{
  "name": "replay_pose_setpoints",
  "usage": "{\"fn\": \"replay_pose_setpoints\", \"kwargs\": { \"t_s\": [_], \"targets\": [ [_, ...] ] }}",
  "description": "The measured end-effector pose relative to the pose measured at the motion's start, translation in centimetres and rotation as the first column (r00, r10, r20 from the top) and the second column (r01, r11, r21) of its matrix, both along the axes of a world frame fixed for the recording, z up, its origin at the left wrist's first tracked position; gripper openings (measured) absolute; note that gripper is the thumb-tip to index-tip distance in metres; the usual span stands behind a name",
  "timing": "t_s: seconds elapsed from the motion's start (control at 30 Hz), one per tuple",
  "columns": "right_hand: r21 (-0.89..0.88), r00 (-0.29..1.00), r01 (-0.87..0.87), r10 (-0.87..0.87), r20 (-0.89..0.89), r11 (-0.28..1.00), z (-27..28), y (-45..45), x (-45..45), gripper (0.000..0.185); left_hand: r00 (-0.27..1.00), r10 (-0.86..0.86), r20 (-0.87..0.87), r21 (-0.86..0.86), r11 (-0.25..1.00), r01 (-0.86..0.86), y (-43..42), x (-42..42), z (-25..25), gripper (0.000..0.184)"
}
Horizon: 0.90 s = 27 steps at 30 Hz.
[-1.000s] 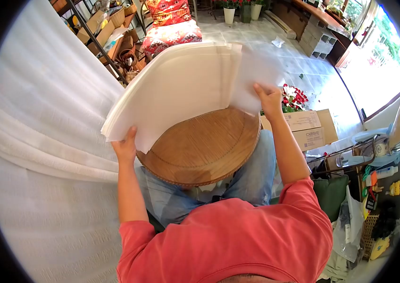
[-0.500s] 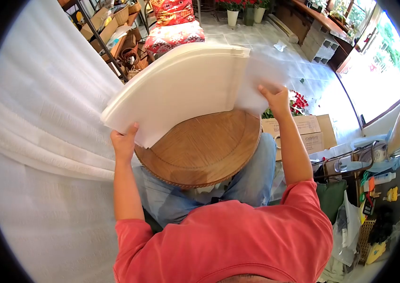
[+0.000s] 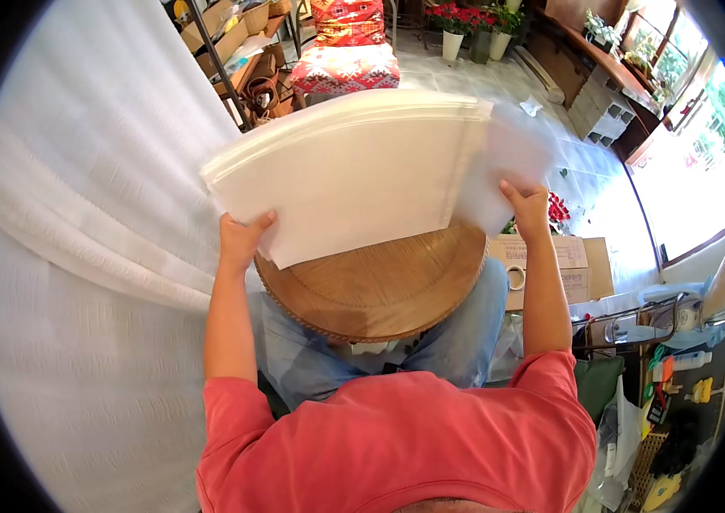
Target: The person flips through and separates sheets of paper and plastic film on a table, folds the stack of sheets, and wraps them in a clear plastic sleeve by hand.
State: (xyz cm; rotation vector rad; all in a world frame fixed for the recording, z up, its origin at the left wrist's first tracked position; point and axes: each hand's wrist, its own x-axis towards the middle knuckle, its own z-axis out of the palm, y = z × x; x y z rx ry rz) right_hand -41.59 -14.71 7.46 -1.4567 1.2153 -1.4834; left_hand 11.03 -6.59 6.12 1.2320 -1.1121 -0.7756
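Through the head camera I watch a person in a red short-sleeved shirt (image 3: 405, 436) and faded blue jeans (image 3: 486, 312), both forearms reaching forward around a large stack of thin white sheets with a curved, fanned upper edge (image 3: 362, 175). The stack stands tilted above the far part of a round brown wooden tabletop with a braided-looking rim (image 3: 380, 295), which sits over the person's knees; I can't make out whether its lower edge touches the wood. At its right end I see a translucent greyish sheet (image 3: 512, 154), blurred along its outer side. The left hand (image 3: 240, 239) is closed around the lower left corner of the stack, thumb flat on the near face, the other fingers hidden behind it. The right hand (image 3: 530, 211) pinches the translucent sheet, thumb towards me; how its fingers lie behind, I can't tell. Just beyond that wrist I have red flowers (image 3: 558, 210), and below them a brown cardboard box (image 3: 574, 286) with a beige tape roll (image 3: 515, 277) near its left side. A white textured curtain (image 3: 97, 256) hangs along my left, and a chair with red-and-white patterned cushions (image 3: 345, 68) stands beyond the stack.
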Motion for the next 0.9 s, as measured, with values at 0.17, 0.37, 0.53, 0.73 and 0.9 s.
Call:
{"fn": "replay_pose_setpoints", "kwargs": {
  "t_s": [0.17,0.37,0.53,0.73,0.9],
  "targets": [
    [-0.022,0.992,0.072,-0.069,0.109,0.997,-1.8,-0.6,-0.3,0.020,0.994,-0.006,-0.109,-0.089,0.996,-0.004,-0.2,-0.7,-1.2,0.039],
    [-0.069,0.994,0.111,-0.112,0.002,0.991,-0.5,0.9,-0.9,0.021,0.993,-0.088,-0.078,-0.159,0.985,0.074,0.8,-1.1,1.6,0.045],
    [-0.005,0.997,0.061,-0.060,0.051,0.998,-1.3,1.5,0.1,0.023,0.993,-0.095,-0.070,-0.123,0.989,0.086,0.6,-1.4,-0.4,0.046],
    [-0.098,0.992,0.061,-0.050,0.113,0.993,-1.7,0.2,-0.7,0.022,0.998,0.060,-0.035,-0.055,0.997,-0.062,1.1,-2.3,1.7,0.040],
    [-0.117,0.990,0.142,-0.141,0.022,0.983,0.1,1.5,-1.4,0.022,0.992,0.116,-0.042,-0.051,0.992,-0.118,2.0,-2.1,2.8,0.041]
  ]
}}
